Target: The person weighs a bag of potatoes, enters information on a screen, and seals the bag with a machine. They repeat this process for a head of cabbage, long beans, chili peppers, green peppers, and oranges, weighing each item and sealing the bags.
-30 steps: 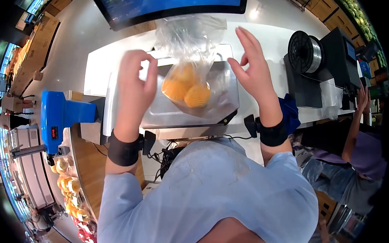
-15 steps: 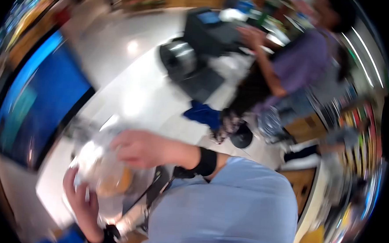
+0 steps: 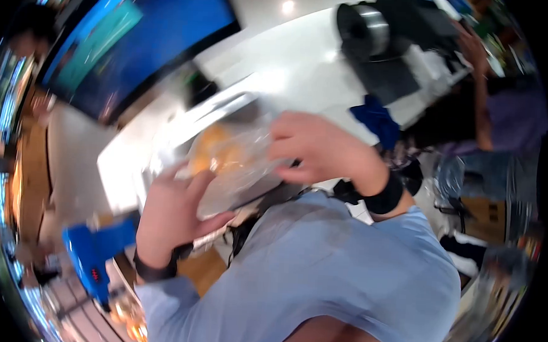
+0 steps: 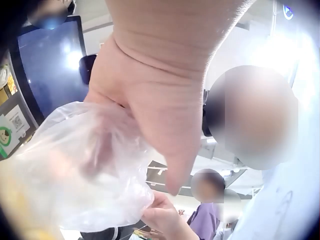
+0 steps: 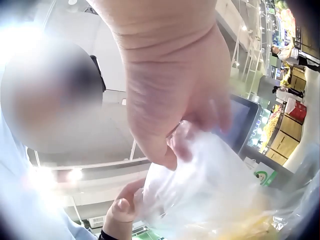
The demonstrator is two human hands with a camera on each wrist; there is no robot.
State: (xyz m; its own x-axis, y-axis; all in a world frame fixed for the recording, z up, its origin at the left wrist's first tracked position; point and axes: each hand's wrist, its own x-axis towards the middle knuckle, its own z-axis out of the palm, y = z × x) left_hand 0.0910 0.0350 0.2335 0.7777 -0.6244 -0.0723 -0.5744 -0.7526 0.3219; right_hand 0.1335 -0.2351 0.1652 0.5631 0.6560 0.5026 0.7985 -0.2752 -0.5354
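Observation:
In the head view a clear plastic bag [image 3: 240,163] with round orange-yellow fruit [image 3: 216,146] in it lies over the metal scale [image 3: 240,101]. My right hand [image 3: 321,149] pinches the bag's loose end between thumb and fingers, to the right of the fruit. At the fruit's near left is my left hand [image 3: 176,206], its thumb stretched out away from the fingers. The left wrist view shows the left fingers [image 4: 102,150] through the thin plastic, while the thumb stays outside. The bag [image 5: 200,185] also fills the lower middle of the right wrist view.
A large monitor [image 3: 151,34] stands at the back left. On the white counter [image 3: 292,60] are a spool [image 3: 362,33] and a dark machine [image 3: 412,20], with blue cloth [image 3: 379,121] nearby. A blue device [image 3: 93,254] sits left. Another person's arm [image 3: 482,95] reaches in from the right.
The head view swung right and partly back. Both hands, apart from the bag at first, have come to it. The bag's loose end has moved from behind the fruit to its right.

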